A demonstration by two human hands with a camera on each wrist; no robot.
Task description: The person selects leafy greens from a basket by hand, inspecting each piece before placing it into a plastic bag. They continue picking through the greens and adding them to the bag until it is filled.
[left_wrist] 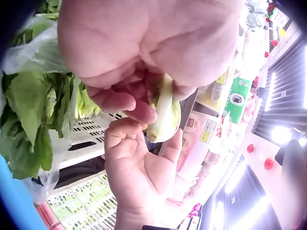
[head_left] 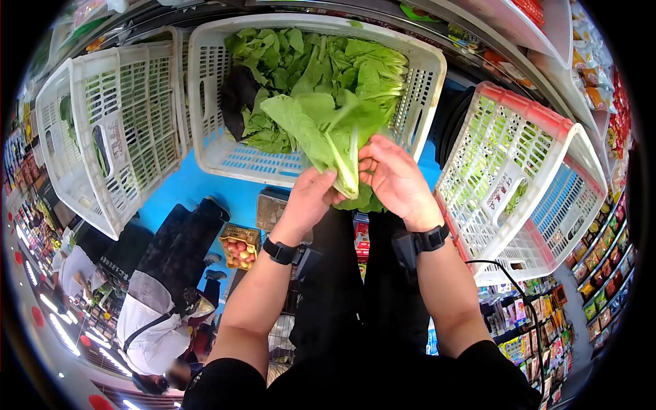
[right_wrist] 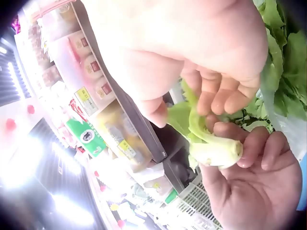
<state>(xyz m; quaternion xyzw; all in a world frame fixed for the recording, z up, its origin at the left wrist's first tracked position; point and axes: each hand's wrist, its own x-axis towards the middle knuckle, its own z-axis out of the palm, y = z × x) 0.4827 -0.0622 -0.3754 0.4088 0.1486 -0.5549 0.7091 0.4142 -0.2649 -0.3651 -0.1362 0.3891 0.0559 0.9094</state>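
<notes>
In the head view my left hand [head_left: 313, 193] pinches the pale stalk base of a leafy green vegetable [head_left: 301, 130], whose broad leaves point away over a crate of greens. My right hand [head_left: 395, 176] is right at the stalks on the other side, fingers loosely curled. The right wrist view shows its thumb and fingers [right_wrist: 230, 98] apart on either side of a leaf, near the cut white base [right_wrist: 218, 151]. From the left wrist, the stalk [left_wrist: 164, 117] sticks out of the left hand's grip, above the right palm [left_wrist: 141, 167].
A white crate [head_left: 232, 167] full of loose greens [head_left: 273, 58] stands ahead on a blue surface. Other crates flank it: a white one [head_left: 126, 140] left and a red-rimmed one [head_left: 509, 181] right. Stocked shelves rise at the right. Two people [head_left: 154, 307] are at the left, near a fruit box [head_left: 239, 249].
</notes>
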